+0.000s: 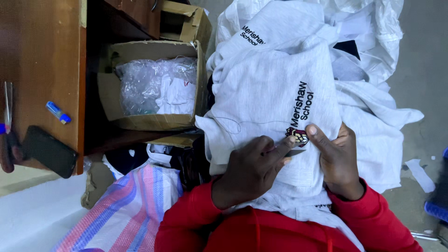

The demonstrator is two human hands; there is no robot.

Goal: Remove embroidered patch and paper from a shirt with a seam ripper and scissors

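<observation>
A light grey garment with black lettering and a small embroidered crest lies over my lap. My right hand pinches the fabric just right of the crest, thumb on top. My left hand rests on the cloth left of the crest, fingers curled around a small dark tool whose tip points at the crest. A loose dark thread trails across the fabric to the left. Both of my sleeves are red.
More grey and white garments are piled behind. An open cardboard box holds clothes in clear plastic. A wooden desk at left carries a black phone and a blue-capped tube. A striped woven bag lies below.
</observation>
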